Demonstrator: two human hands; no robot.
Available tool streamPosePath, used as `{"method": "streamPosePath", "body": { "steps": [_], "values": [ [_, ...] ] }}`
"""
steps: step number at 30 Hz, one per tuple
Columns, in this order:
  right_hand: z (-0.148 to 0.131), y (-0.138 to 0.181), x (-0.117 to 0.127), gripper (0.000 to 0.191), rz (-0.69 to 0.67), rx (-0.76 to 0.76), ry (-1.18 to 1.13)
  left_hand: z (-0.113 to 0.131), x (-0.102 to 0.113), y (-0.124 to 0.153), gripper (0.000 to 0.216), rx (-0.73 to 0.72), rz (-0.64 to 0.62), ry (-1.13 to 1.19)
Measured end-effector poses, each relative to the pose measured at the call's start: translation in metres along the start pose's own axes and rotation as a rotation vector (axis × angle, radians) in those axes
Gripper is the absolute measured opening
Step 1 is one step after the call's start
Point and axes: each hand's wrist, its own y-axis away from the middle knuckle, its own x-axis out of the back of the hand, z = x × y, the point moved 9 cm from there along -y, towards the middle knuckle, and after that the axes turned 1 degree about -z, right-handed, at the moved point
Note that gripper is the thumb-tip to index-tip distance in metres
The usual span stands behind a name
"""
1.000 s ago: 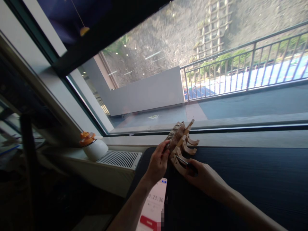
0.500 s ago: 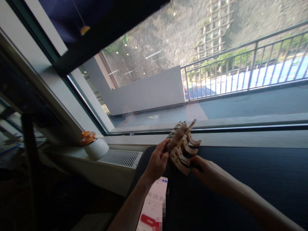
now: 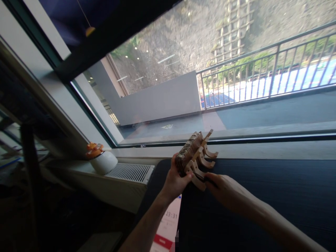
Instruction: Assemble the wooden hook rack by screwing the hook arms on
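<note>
A small rustic wooden hook rack (image 3: 189, 148), with a bark-covered back and several curved pale wooden hooks, stands tilted over the dark table. My left hand (image 3: 175, 181) grips its near end, thumb by the nearest hook and fingers behind the bark. My right hand (image 3: 219, 185) is closed round the dark handle of a slim tool that looks like a screwdriver (image 3: 200, 177). Its shaft reaches to the nearest hook (image 3: 197, 182); the tip is too small to make out. A phone (image 3: 169, 218) showing a timer lies partly under my left forearm.
The dark tabletop (image 3: 275, 196) extends to the right. Beyond it are a pale sill (image 3: 262, 151) and a large window with a railing outside. On the left, a white pot (image 3: 103, 162) with an orange figure stands by a white vent grille (image 3: 132, 172).
My left hand has shifted down towards the rack's near end, its thumb now near the nearest hook. My right hand stays on the tool, almost in place.
</note>
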Motion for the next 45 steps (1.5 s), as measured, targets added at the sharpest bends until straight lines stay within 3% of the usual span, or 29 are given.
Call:
{"method": "streamPosePath", "body": {
  "steps": [7,15,22,38,45],
  "values": [
    [0.000,-0.001,0.005,0.032,-0.012,0.038,-0.039,-0.003,-0.005,0.002,0.069,0.012,-0.015,-0.081],
    [-0.006,0.000,-0.002,0.034,-0.040,0.059,-0.050,0.003,0.001,0.002,0.060,0.030,0.027,-0.068],
    [0.003,0.001,-0.004,0.032,-0.025,0.015,0.051,0.003,-0.001,0.003,0.055,0.016,0.020,-0.133],
    [-0.005,0.002,-0.003,0.029,-0.068,0.036,0.103,-0.005,0.003,0.003,0.059,0.051,0.065,-0.160],
    [-0.014,0.011,0.022,0.025,-0.018,0.005,0.141,-0.005,0.003,0.003,0.058,0.049,0.064,-0.092]
  ]
}}
